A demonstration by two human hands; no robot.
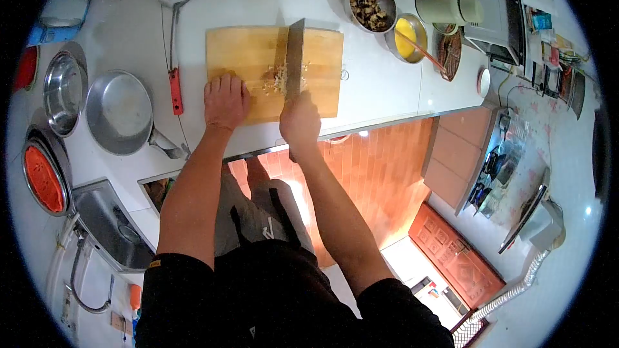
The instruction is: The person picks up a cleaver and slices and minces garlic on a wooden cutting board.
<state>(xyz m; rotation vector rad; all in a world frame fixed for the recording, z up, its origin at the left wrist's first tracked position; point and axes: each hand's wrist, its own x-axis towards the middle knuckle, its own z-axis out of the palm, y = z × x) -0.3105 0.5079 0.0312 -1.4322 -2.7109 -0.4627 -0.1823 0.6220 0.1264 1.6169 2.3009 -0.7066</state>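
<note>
A wooden cutting board (248,48) lies on the white counter in front of me. My right hand (300,118) grips the handle of a cleaver (294,58), whose broad blade stands on edge over the board and points away from me. Finely chopped pale bits (276,80), perhaps garlic, are scattered on both sides of the blade. At the board's near left corner rests my left hand (225,100), palm down with fingers laid on the wood and nothing in them. Part of the cleaver's handle is hidden by my fingers.
To the left are a red-handled ladle (175,87), a saucepan (119,113), a steel bowl (64,93) and a sink (119,232). At the back right stand a bowl of dark chopped pieces (372,11) and a bowl of yellow liquid (405,37) with chopsticks (431,58).
</note>
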